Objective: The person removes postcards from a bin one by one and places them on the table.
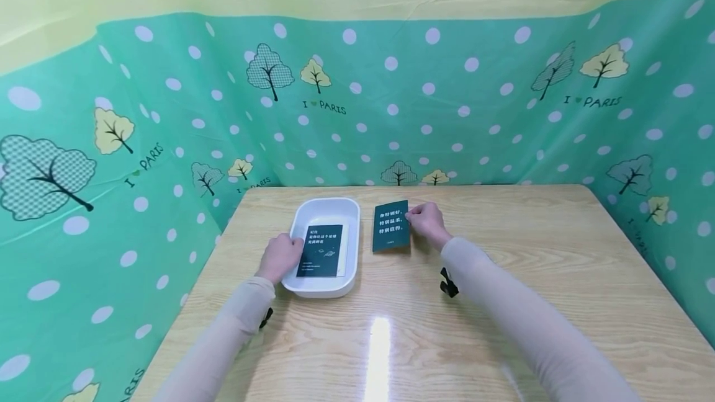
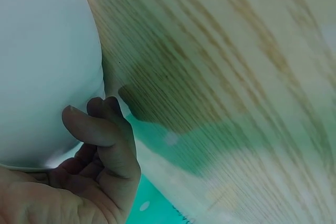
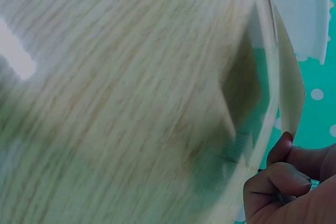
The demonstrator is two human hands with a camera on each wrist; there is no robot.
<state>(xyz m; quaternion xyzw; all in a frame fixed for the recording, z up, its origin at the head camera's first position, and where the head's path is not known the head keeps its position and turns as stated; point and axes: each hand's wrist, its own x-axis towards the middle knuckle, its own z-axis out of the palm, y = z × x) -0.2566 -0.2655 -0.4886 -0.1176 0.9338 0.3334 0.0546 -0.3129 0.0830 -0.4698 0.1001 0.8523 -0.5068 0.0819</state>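
Observation:
A white plastic tray [image 1: 322, 293] stands left of centre on the table. My left hand [image 1: 279, 258] grips its left rim, and the left wrist view shows the curled fingers [image 2: 113, 153] close against the tray's outer wall. Inside lies a dark green card [image 1: 321, 252] with white lettering and small planet drawings, partly over a white sheet [image 1: 343, 247]. To the right of the tray, my right hand [image 1: 429, 223] pinches another dark green card [image 1: 391, 228] by its right edge. That card is tilted up, its lettering facing me; its pale back [image 3: 291, 77] shows in the right wrist view.
The wood-grain table [image 1: 503, 228] reaches a green dotted curtain [image 1: 410, 123] at the back and both sides. A bright light reflection [image 1: 378, 358] lies on the tabletop in front. Black straps [image 1: 449, 283] show at the wrists.

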